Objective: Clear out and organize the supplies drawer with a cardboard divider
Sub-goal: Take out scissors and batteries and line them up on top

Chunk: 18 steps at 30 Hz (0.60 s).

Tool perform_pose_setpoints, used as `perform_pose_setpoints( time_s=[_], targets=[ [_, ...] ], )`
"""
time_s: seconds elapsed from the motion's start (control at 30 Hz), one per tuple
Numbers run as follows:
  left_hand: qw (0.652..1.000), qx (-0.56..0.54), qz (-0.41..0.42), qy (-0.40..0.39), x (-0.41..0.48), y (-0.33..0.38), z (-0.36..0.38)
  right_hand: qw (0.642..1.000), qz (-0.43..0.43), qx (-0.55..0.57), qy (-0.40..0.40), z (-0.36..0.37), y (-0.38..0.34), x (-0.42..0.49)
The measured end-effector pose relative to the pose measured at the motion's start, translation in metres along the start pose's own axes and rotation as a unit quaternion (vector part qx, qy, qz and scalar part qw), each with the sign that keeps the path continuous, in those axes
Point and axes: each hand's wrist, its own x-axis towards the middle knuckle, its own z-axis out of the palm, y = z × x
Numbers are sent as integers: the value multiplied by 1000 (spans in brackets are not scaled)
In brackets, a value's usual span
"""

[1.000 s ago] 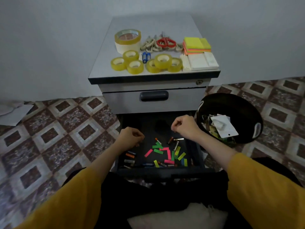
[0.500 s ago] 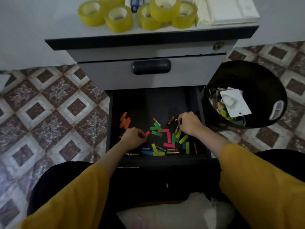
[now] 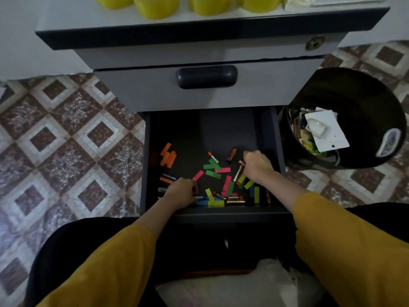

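The drawer [image 3: 210,134] stands pulled out toward the person's knees, its near half littered with coloured strips [image 3: 213,173] and loose batteries [image 3: 235,198]. The right hand [image 3: 257,166] has its grip clenched on a copper battery [image 3: 239,171], likely sorting keepers. The left hand [image 3: 182,192] curls at the near-left, and I cannot tell whether it is grasping anything. The bin [image 3: 354,96] on the right holds packaging scraps [image 3: 325,129], handy for tossing.

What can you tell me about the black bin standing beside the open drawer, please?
The black bin is round, of glossy plastic by its look, with a pale oval patch on its right rim. It stands on the patterned floor tiles, right of the open drawer, close against it. Inside, a white blister card lies atop colourful scraps.
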Motion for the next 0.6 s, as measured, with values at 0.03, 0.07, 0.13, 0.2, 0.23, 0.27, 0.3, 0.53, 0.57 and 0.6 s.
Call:
perform_pose_setpoints(
  time_s=[0.03,0.07,0.13,0.2,0.23,0.27,0.3,0.53,0.57,0.6],
  targets=[
    [1000,4,-2,-2,1,0,0,1000,-1,1,-4,1,0,0],
    [1000,6,-4,-4,1,1,0,1000,-3,3,-7,1,-1,-1],
    [1000,8,-9,-6,1,1,0,1000,-4,13,-12,2,-1,-2],
    [1000,5,-14,-3,0,1,0,1000,-4,26,-15,1,-2,-4],
    [1000,0,-15,3,-1,1,-1,999,-5,30,-15,0,-3,-5],
    [1000,-6,-12,12,-1,1,-2,999,-6,34,-14,-1,-3,-6],
    [1000,-12,-10,21,-2,2,-3,999,-7,37,-12,-3,-4,-7],
    [992,-112,-23,59,-12,10,-15,999,-23,39,8,-15,-8,-19],
    [989,-132,-25,61,-14,12,-18,999,-22,42,13,-17,-9,-21],
    [986,-153,-24,66,-17,13,-21,998,-21,49,20,-18,-10,-24]
  ],
)
